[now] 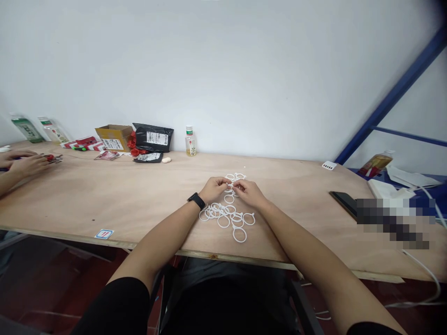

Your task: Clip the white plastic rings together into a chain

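Note:
My left hand (213, 189), with a black watch (196, 201) on its wrist, and my right hand (250, 192) meet above the table. Their fingers are closed in a pinch on a white plastic curtain ring with a small eyelet, partly hidden by the fingertips. Just beyond the hands lie several like rings, one of them a far ring (240, 176). Another white ring (229, 203) shows just below the fingertips. Nearer my body is a loose, overlapping heap of white rings (223, 226), with a single ring (240, 241) at its front.
On the wooden table (146, 186) stand a bottle (190, 145), an open cardboard box (115, 139) and black parcels (152, 139). Another person's hands (30, 165) work at the far left. A phone (344, 204) and a power strip (387, 190) lie right. A blue metal frame (391, 97) rises there.

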The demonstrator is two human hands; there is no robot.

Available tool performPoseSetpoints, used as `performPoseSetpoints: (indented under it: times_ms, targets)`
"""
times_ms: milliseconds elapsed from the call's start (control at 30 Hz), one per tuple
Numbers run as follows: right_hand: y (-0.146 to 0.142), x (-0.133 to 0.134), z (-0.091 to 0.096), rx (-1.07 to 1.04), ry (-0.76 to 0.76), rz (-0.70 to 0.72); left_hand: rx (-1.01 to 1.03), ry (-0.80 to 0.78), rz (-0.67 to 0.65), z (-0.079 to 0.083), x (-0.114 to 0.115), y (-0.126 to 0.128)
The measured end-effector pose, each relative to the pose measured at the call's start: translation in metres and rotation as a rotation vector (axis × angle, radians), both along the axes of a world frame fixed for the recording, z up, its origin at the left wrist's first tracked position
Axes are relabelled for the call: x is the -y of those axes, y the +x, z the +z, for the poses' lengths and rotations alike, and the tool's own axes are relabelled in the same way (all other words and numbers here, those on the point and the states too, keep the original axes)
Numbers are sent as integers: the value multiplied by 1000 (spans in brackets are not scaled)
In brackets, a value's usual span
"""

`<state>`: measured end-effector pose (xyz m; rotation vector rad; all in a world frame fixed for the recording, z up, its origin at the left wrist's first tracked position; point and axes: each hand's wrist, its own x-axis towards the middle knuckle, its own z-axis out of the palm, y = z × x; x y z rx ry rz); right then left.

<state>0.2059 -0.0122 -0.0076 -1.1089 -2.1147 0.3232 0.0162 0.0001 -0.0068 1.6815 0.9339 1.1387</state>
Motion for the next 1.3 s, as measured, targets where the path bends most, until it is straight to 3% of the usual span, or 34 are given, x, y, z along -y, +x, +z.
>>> performPoseSetpoints:
  times_ms: [100,267,733,967,1300]
  targets:
    - [0,0,-1,-3,-4,-4,-22,24,35,-1,-1,-1]
    - [1,-1,-2,-29,-22,-4,-19,33,-49,-2,-1,-2]
    - [4,-6,-6,-48,-46,-5,-50,56,-62,-2,2,0]
    - [2,-4,-5,-3,-64,-37,-120,52,113,0,-3,-4]
    - [-1,3,4,388,-186,-4,-275,149,262,-3,-10,-14]
